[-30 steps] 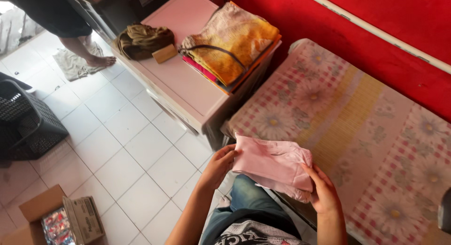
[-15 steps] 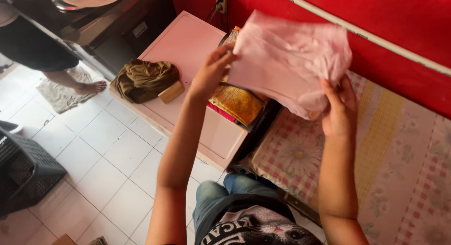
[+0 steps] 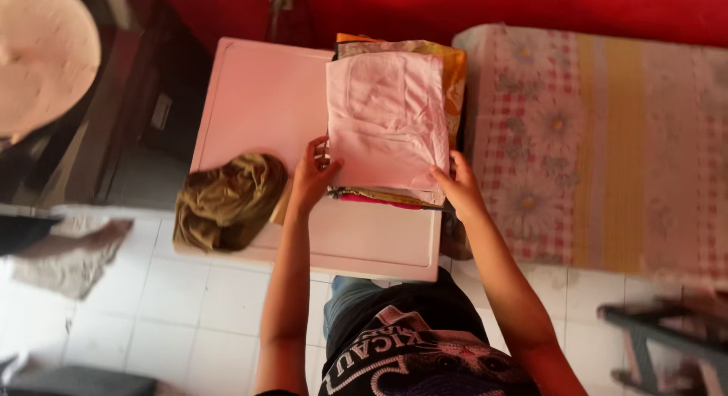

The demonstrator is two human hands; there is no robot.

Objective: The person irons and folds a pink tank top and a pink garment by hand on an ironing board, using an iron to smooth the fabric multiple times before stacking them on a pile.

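A folded pale pink cloth [image 3: 387, 119] lies on top of a pile of folded clothes [image 3: 447, 77] on a pink-white cabinet top [image 3: 258, 100]. My left hand [image 3: 312, 176] grips the cloth's near left corner. At the near right corner my right hand [image 3: 457, 185] holds its edge. Yellow and magenta layers of the pile show under the pink cloth.
A crumpled olive-brown cloth [image 3: 227, 200] sits at the cabinet's near left edge. A mattress with a floral check sheet [image 3: 591, 138] lies to the right, a red wall [image 3: 493, 9] behind. White floor tiles [image 3: 152, 312] are below; another person's foot [image 3: 106, 233] stands at left.
The pink cloth was lifted from my lap, carried up and over, and now rests on the pile on the cabinet. Both hands moved with it.
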